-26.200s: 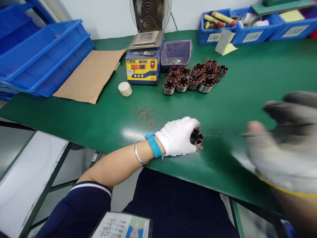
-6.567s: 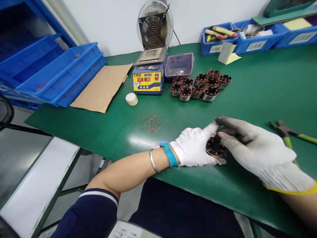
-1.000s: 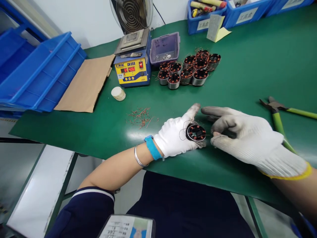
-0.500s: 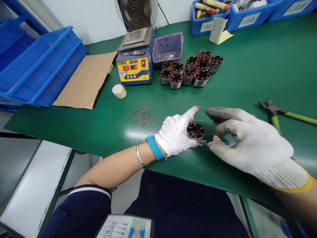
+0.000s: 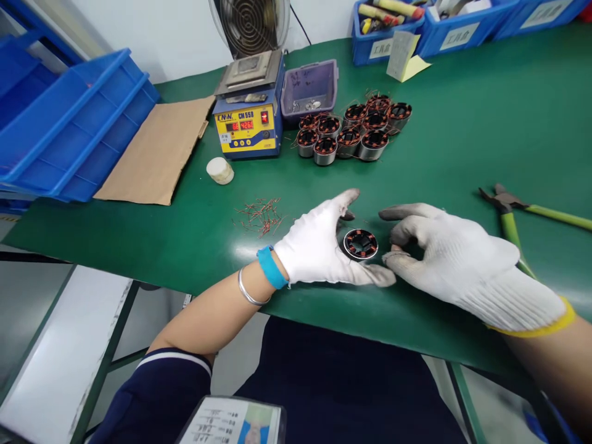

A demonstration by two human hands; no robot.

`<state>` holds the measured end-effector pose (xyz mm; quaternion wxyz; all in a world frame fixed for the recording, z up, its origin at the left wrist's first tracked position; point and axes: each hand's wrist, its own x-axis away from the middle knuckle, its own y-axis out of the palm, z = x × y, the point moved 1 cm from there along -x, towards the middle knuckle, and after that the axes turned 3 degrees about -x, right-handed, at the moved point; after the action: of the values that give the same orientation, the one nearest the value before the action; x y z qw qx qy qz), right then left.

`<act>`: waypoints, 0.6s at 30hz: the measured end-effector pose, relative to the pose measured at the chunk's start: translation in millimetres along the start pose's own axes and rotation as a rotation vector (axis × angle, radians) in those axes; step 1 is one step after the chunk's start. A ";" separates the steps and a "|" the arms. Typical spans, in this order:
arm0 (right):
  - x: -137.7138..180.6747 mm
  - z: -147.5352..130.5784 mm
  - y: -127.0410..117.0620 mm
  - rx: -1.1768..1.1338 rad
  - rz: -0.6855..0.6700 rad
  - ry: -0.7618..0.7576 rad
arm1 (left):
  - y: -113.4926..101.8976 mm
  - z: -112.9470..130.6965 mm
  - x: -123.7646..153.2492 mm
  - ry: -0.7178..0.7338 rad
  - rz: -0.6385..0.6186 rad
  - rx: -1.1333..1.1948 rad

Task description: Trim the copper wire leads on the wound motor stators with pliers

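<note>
My left hand (image 5: 319, 246), in a white glove with grey fingertips, is spread with thumb and fingers apart. Between them a motor stator (image 5: 361, 244), a round metal ring with black and copper windings, stands on the bench. Whether the glove touches it is unclear. To the right, my right hand (image 5: 444, 253), also gloved, has its index finger out and the thumb drawn against the curled fingers. Anything in that pinch is too small to make out. Several more stators (image 5: 346, 142) with loose copper wires stand together farther back.
Cut wire bits (image 5: 261, 216) lie left of my hands. Green-handled cutting pliers (image 5: 506, 203) rest at right. Behind are a yellow-and-blue soldering unit (image 5: 247, 132), a purple tray (image 5: 309, 86), a white round piece (image 5: 221, 171), cardboard (image 5: 157, 148) and blue bins (image 5: 456, 40).
My left hand has spread wider and shifted left around the stator. The thin wire loops seen across its glove no longer show. My right hand's thumb and curled fingers have come closer together.
</note>
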<state>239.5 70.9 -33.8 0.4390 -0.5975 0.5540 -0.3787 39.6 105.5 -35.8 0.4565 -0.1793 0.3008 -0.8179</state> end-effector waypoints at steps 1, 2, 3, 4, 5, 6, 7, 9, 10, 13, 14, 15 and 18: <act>1.9 1.9 0.0 -0.025 0.022 -0.026 | -2.8 2.1 2.1 -0.009 0.047 0.026; 3.8 3.5 -0.3 -0.069 0.038 -0.078 | -5.2 4.3 3.8 -0.020 0.092 0.045; 5.6 4.6 -0.6 -0.123 0.043 -0.152 | -7.3 6.4 5.1 -0.029 0.123 0.062; 7.1 5.3 -0.8 -0.173 0.043 -0.233 | -8.9 7.9 5.7 -0.029 0.136 0.075; 8.4 5.7 -0.5 -0.204 0.040 -0.304 | -10.4 8.8 5.6 -0.020 0.138 0.076; 9.1 6.0 0.3 -0.209 0.033 -0.350 | -11.8 8.8 5.0 -0.004 0.136 0.055; 9.3 6.2 1.8 -0.194 0.026 -0.365 | -13.3 8.0 3.9 0.017 0.130 0.010; 8.1 6.7 5.8 -0.150 0.008 -0.332 | -16.8 4.5 1.2 0.042 0.107 -0.140; 7.2 7.0 7.8 -0.141 -0.004 -0.311 | -18.8 2.4 0.0 0.039 0.083 -0.229; 4.4 7.7 10.9 -0.177 -0.014 -0.267 | -25.9 -1.1 0.1 -0.007 -0.005 -0.488; 3.8 7.8 10.5 -0.190 -0.012 -0.258 | -28.4 -0.1 1.9 -0.008 0.010 -0.555; 3.4 7.7 9.5 -0.199 -0.009 -0.249 | -30.7 2.4 4.6 0.013 0.055 -0.592; 3.3 5.8 4.6 -0.186 -0.015 -0.212 | -30.9 15.1 15.1 0.196 0.224 -0.508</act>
<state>243.7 68.2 -40.2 0.4350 -0.6764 0.5326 -0.2637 20.7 100.0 -3.9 0.4531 -0.1737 0.5567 -0.6742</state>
